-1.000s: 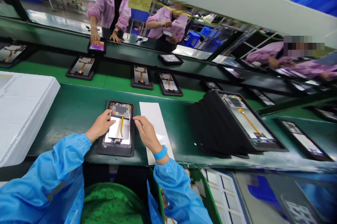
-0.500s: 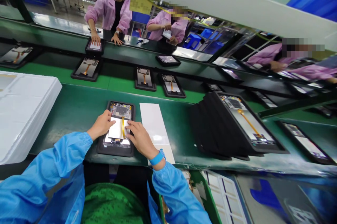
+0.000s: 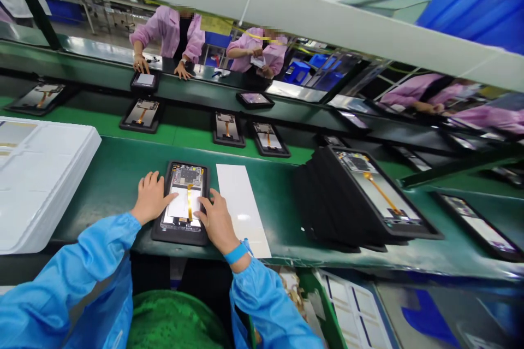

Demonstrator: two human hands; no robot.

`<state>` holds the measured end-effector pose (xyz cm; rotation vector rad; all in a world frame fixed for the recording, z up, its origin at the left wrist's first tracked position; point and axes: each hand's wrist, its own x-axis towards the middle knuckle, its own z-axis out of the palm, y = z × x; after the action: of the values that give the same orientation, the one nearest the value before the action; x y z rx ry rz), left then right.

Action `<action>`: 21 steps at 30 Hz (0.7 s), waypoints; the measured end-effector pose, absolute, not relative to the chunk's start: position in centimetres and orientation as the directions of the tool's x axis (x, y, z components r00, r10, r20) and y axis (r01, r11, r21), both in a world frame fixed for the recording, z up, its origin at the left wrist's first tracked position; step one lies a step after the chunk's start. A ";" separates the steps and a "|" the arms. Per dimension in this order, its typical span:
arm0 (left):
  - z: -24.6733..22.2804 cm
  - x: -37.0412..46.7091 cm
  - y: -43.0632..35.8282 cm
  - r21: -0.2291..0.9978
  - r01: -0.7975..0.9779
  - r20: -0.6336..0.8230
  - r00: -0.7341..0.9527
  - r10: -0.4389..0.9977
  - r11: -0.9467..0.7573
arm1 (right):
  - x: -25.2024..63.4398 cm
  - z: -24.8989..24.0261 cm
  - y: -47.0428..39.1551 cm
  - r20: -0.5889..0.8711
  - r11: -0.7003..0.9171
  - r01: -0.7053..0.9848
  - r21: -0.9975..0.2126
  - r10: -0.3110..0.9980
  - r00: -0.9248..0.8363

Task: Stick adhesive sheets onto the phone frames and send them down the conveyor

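Note:
An opened tablet (image 3: 188, 174) lies in a black foam tray (image 3: 178, 236) on the green bench, its circuit board at the far end. Inside it sits a flat white rectangular piece (image 3: 177, 206), possibly a battery, crossed by an orange ribbon cable (image 3: 189, 202). My left hand (image 3: 151, 197) is at the tray's left side, fingers spread, thumb tip on the white piece's left edge. On the other side my right hand (image 3: 219, 220) has its thumb at the white piece's right edge and its fingers apart near the tray's rim. Neither hand grips anything.
A white sheet (image 3: 241, 210) lies right of the tray. Further right leans a stack of black trays (image 3: 327, 201) topped by an opened tablet (image 3: 376, 185). White plastic trays (image 3: 49, 185) stand at left. More tablets (image 3: 227, 129) lie on the green line, with co-workers (image 3: 167, 37) beyond.
My left fingers have lifted off the tablet's upper left and spread out, leaving the thumb on the white piece. My right fingers have shifted outward from the ribbon cable. The view has tilted slightly.

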<state>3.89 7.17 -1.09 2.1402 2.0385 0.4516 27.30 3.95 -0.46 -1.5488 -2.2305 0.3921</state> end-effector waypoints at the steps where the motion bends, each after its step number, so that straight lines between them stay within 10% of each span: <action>1: -1.9 3.9 6.8 0.363 0.930 0.109 0.017 0.994 -0.056 | 27.2 -0.9 3.8 0.149 0.302 0.827 -0.475 0.953 -0.262; 10: -1.7 5.0 9.6 0.950 0.311 -0.009 -0.070 0.997 0.031 | 30.2 -0.8 4.6 0.165 0.216 0.585 -0.782 0.976 -0.139; 21: 4.3 9.8 35.6 0.724 0.677 0.092 -0.283 0.955 0.131 | 42.8 -3.1 7.2 0.357 0.081 0.681 -0.728 0.893 0.275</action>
<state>9.77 35.60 4.31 1.5726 2.0205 0.9557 42.79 7.22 -3.12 -1.6577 -1.4658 0.2999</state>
